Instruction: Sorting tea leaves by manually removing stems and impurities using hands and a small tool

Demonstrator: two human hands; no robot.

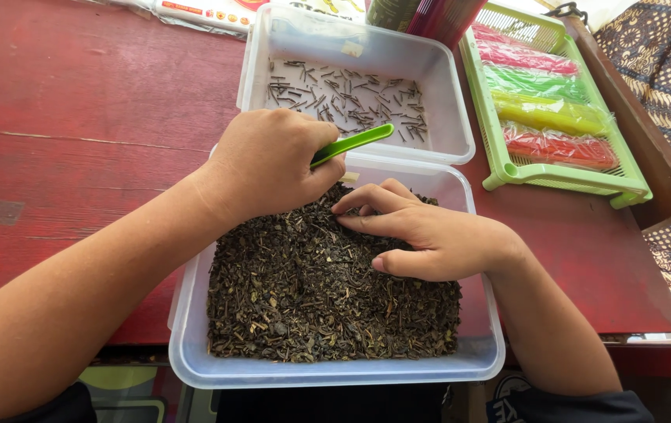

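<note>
On the red wooden table (93, 102), two clear tubs (461, 141)

The table (85, 117) is of red painted wood, worn and scratched. On it stand two clear plastic tubs, the near tub (194, 368) just before the far tub (453, 141), and a green basket (500, 176) to their right.

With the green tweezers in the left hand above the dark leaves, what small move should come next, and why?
Probably lower the green tweezers in the left hand to the leaves beside the right hand's fingertips and pinch one stem. The right hand rests on the leaves there, and the far tub holds only thin stems, spread loosely.
</note>
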